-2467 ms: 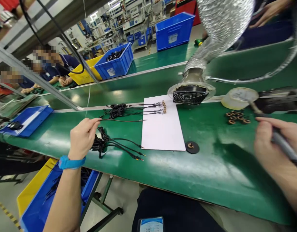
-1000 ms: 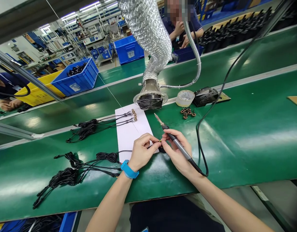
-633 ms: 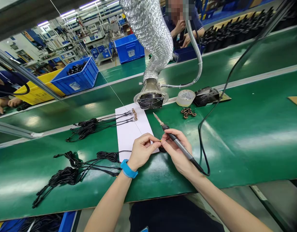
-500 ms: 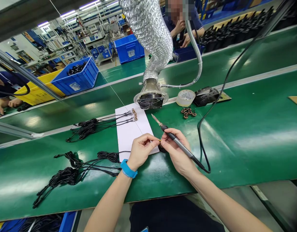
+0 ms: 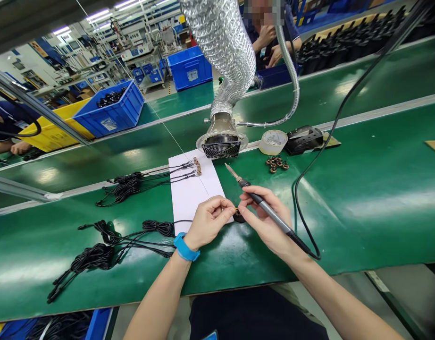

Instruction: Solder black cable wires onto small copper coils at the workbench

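Note:
My left hand (image 5: 208, 222), with a blue wristband, pinches the end of a thin black cable (image 5: 180, 221) at the near edge of a white sheet (image 5: 194, 191). My right hand (image 5: 265, 222) grips a soldering iron (image 5: 263, 208) like a pen, tip pointing up and away, while its fingertips meet the left hand's over a small black disc (image 5: 238, 217) on the green bench. Finished cables with small coils (image 5: 197, 166) lie at the sheet's far end.
A fume fan (image 5: 221, 145) on a silver duct hangs just beyond the sheet. A tape roll (image 5: 273, 141), a black iron stand (image 5: 304, 139) and loose copper coils (image 5: 275, 164) sit to the right. Coiled black cables (image 5: 104, 248) lie left. Blue bins (image 5: 111, 115) and other people sit behind.
My left hand carried a cable from the left pile to the sheet's near edge and met my right hand. Over the last second the hands shifted only slightly; the iron tip wavered.

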`<state>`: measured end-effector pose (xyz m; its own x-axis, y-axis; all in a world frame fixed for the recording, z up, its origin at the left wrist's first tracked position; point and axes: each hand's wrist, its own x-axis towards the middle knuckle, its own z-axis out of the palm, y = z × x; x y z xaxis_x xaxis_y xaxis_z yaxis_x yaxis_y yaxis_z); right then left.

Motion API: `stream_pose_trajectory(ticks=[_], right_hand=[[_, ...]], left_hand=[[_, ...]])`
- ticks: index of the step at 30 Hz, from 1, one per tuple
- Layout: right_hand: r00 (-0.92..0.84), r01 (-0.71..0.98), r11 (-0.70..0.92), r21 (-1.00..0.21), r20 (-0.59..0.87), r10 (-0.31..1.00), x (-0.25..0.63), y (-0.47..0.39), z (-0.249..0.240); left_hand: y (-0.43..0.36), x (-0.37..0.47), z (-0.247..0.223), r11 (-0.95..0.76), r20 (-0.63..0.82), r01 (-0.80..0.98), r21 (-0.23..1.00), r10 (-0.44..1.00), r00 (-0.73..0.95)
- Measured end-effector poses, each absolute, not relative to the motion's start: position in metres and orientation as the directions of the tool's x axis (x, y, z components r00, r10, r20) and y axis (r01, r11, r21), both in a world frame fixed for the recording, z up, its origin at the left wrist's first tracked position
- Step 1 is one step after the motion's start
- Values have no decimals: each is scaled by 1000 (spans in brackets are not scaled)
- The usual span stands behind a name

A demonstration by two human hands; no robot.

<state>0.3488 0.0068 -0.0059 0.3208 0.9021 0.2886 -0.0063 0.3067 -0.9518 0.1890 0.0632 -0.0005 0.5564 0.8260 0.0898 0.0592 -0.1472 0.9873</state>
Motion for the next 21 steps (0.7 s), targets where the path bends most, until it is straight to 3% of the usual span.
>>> stream_pose_trajectory(ticks=[4,6,10,15,21], right_hand=[[168,329,365,-871,435,885,360,5,5],[40,417,402,-815,458,888,366,5,9],[-188,458,462,-759,426,885,375,3,11],[-387,469,476,-744,312,868,382,1,15],[-398,404,490,-773,334,855,383,7,19]], left_hand=[[63,188,4,-270,132,164,949,810,572],[63,187,7,-331,143,217,918,789,598],[63,186,7,-323,86,242,915,742,665],[63,185,5,-102,-54,158,982,654,755],[68,182,7,108,-169,130,986,578,799]])
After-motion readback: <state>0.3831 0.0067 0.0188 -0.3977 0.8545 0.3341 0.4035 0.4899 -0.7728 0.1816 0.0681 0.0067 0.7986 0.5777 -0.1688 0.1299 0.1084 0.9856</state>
